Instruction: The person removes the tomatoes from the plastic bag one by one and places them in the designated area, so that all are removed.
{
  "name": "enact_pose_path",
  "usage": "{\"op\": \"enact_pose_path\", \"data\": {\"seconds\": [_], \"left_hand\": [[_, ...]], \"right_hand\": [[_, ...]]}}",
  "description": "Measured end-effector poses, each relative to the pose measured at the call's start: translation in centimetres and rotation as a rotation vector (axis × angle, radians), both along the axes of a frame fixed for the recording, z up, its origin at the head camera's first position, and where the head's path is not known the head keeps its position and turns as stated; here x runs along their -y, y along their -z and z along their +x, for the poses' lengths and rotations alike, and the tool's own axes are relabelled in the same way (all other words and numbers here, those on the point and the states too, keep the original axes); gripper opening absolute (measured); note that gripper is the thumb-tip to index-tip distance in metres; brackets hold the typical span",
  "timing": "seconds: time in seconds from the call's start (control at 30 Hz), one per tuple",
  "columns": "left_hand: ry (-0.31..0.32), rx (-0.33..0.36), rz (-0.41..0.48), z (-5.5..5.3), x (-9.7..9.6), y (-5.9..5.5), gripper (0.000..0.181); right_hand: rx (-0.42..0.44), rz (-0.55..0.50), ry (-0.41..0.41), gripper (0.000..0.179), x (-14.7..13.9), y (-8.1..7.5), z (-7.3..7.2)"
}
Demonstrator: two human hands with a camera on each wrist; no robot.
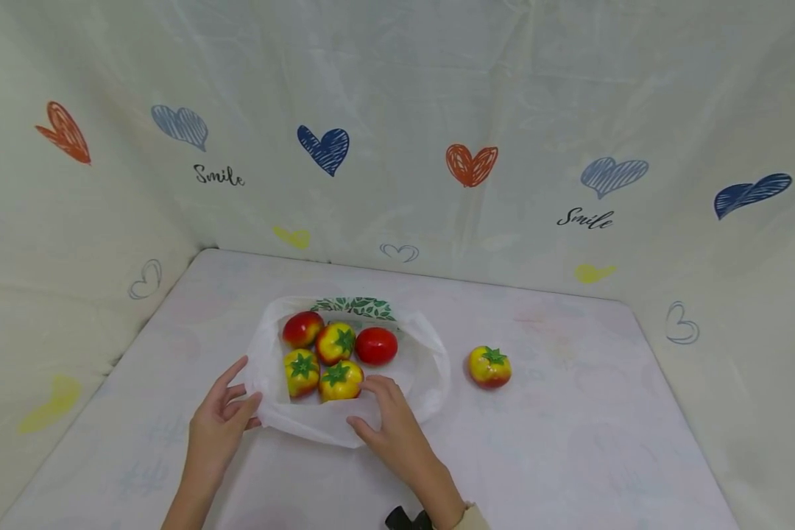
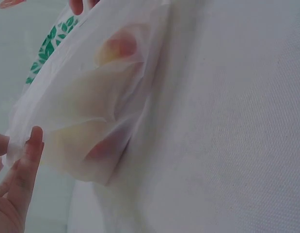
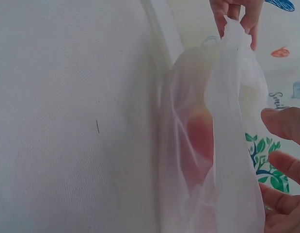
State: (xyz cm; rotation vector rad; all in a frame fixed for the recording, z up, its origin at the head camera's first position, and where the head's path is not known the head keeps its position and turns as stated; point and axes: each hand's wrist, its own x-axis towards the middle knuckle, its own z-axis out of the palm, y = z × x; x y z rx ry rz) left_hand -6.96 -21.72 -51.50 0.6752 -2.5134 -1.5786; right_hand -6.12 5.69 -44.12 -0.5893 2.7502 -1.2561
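A white plastic bag (image 1: 430, 368) with a green leaf print lies with its mouth spread wide. Inside are several shiny toy fruits: yellow-red ones with green leafy caps, such as this capped fruit (image 1: 341, 380), a plain red fruit (image 1: 376, 346) and a red-yellow fruit (image 1: 302, 329). At the bag's left end, my left hand (image 1: 221, 423) pinches the rim between thumb and fingers; the left wrist view shows its fingers (image 2: 27, 160) against the plastic. My right hand (image 1: 394, 434) is over the near rim, thumb and fingers apart, fingertips beside the nearest capped fruit.
Another yellow-red capped fruit (image 1: 489, 366) sits on the white-covered table (image 1: 570, 412), right of the bag. A pale curtain (image 1: 397, 88) with printed hearts rises behind and at the sides. A small black object (image 1: 407, 518) shows near the right wrist.
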Motion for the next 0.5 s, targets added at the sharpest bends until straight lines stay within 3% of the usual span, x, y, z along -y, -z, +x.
{"op": "enact_pose_path", "data": {"seconds": [0.3, 0.5], "left_hand": [[0.005, 0.012, -0.002, 0.0, -0.2, -0.3, 0.060], [0.013, 0.002, 0.006, 0.2, -0.2, -0.3, 0.061]], "right_hand": [[-0.063, 0.038, -0.006, 0.053, 1.1, 0.5, -0.9], [-0.045, 0.043, 0.021, 0.053, 1.6, 0.6, -1.5]]}}
